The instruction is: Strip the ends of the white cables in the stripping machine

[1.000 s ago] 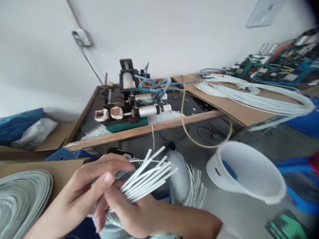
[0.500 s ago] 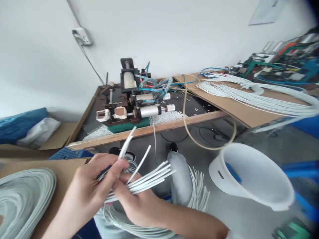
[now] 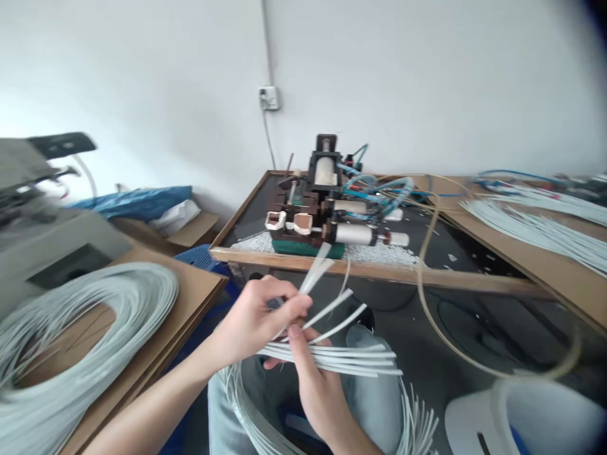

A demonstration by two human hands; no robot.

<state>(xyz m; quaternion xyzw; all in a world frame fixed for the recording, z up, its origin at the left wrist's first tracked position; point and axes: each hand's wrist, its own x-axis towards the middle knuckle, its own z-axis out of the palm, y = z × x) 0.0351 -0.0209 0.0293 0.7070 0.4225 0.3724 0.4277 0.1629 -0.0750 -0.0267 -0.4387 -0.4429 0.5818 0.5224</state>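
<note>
My right hand (image 3: 317, 390) grips a bundle of white cable ends (image 3: 346, 358) that fan out to the right above my lap. My left hand (image 3: 253, 319) pinches one or two of those white cable ends (image 3: 317, 273) between thumb and fingers and holds them lifted up and away from the bundle. The cables loop down into a coil (image 3: 246, 411) around my knees. A small pneumatic machine (image 3: 327, 212) with white cylinders stands on the dark bench (image 3: 246, 218) ahead of my hands.
A big coil of white cable (image 3: 71, 341) lies on cardboard at the left. More white cables (image 3: 531, 227) lie on the board at the right. A white bucket (image 3: 535, 411) stands at the lower right, and a beige hose (image 3: 427, 303) hangs off the bench edge.
The view has swung left, so the machine now sits centre. My left hand has lifted a cable end or two higher out of the bundle, which my right hand still holds.
</note>
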